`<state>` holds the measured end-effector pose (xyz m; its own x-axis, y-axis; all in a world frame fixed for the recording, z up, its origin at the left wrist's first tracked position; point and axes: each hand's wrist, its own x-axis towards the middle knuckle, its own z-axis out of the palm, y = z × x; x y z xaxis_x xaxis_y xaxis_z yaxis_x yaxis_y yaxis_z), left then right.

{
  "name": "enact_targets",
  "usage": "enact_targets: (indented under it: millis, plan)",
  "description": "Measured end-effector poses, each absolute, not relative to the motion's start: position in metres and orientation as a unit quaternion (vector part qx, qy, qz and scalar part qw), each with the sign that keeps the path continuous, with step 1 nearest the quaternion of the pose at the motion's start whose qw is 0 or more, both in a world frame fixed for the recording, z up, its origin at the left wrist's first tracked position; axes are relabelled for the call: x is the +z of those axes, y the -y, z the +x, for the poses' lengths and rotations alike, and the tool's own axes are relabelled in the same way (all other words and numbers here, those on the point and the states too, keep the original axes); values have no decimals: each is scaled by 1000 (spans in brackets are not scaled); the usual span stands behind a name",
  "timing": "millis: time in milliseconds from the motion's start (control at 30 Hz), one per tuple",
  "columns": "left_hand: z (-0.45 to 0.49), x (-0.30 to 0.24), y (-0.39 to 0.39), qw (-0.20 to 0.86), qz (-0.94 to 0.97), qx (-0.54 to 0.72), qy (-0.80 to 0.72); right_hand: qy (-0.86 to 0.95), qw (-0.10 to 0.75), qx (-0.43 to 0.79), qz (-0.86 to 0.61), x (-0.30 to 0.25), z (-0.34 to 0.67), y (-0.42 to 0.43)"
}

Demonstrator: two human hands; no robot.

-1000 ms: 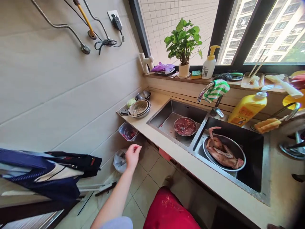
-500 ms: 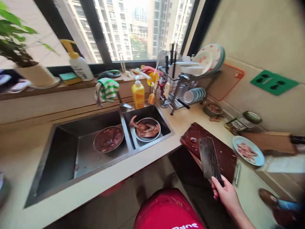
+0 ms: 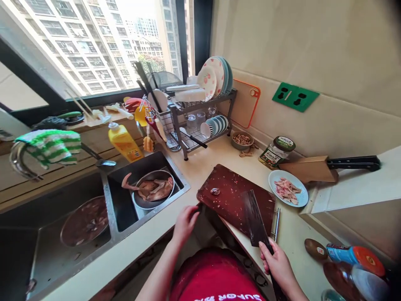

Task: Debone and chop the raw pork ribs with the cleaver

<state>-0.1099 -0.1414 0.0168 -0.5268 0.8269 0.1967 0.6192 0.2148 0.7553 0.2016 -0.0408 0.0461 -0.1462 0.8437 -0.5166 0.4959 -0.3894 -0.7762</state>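
Note:
My right hand (image 3: 274,261) is closed round the handle of a cleaver (image 3: 254,215), whose broad dark blade tilts over the right part of a brown cutting board (image 3: 232,179). The board carries scattered bits of meat, and one small pale piece (image 3: 215,191) lies near its left end. My left hand (image 3: 184,223) is at the board's near left corner, fingers loosely bent with a gap between thumb and forefinger; whether it touches the board I cannot tell. Right of the board, a light blue plate (image 3: 303,200) holds pale strips of meat (image 3: 286,190).
Left is a double sink (image 3: 108,200) with a poultry carcass (image 3: 153,189) in a metal bowl and a basin (image 3: 84,221) of reddish water. Behind stand a dish rack (image 3: 177,121), a bowl (image 3: 241,144), a lidded jar (image 3: 277,151) and a knife in a cardboard sleeve (image 3: 308,169).
The view has turned right. My left hand has come into view beside the board's near left corner. The cleaver in my right hand has moved toward the board's right end.

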Motion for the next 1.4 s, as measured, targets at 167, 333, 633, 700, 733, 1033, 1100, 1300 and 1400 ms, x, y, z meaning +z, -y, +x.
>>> enact_targets:
  millis: [167,333,633,700,733,1033,1100,1300,1400]
  plan:
    - [-86,16,18,109,524,392,-748,573,122,524,-618,43,212,19]
    - [-77,1,-3,135,545,364,-743,723,120,428,-530,58,197,-3]
    - [-68,5,-4,137,562,358,-733,835,22,331,-440,80,141,-32]
    - [-71,3,-6,137,571,347,-731,842,-6,312,-439,83,137,-33]
    - [-73,2,-7,140,577,342,-728,844,-18,303,-441,85,136,-33]
    - [-78,-1,-11,155,583,353,-715,835,-111,277,-462,102,142,-36]
    - [-78,-5,-10,154,579,364,-713,835,-130,277,-457,104,148,-36]
    - [-79,-9,-9,160,571,383,-708,827,-195,266,-456,97,123,-50]
    - [-84,-8,-11,164,564,381,-714,829,-194,248,-463,85,73,-69]
